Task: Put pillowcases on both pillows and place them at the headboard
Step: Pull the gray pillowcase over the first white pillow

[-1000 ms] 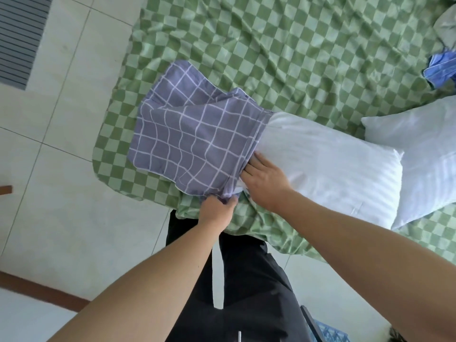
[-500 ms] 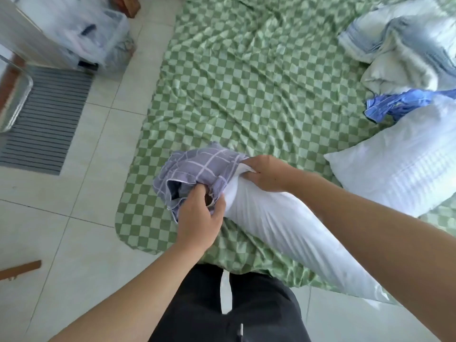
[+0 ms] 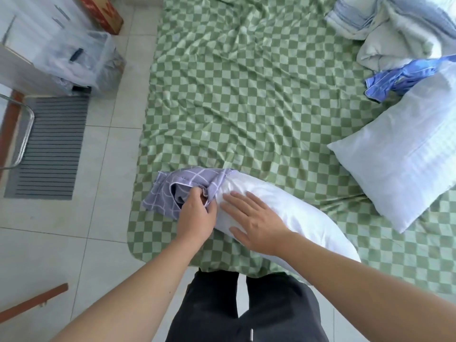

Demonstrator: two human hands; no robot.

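Green checkered sheet [image 3: 246,107] covers the bed, which carries two bare white pillows. One pillow [image 3: 291,218] lies at the near edge by the near left corner, its far end tucked into one bunched purple grid pillowcase [image 3: 172,191]. The left hand [image 3: 197,213] grips the pillowcase's gathered opening; the right hand [image 3: 254,220] rests flat, fingers spread, on this pillow. A second pillow [image 3: 399,169] lies toward the right edge, beside one blue cloth [image 3: 394,77] and a crumpled pale quilt [image 3: 394,28].
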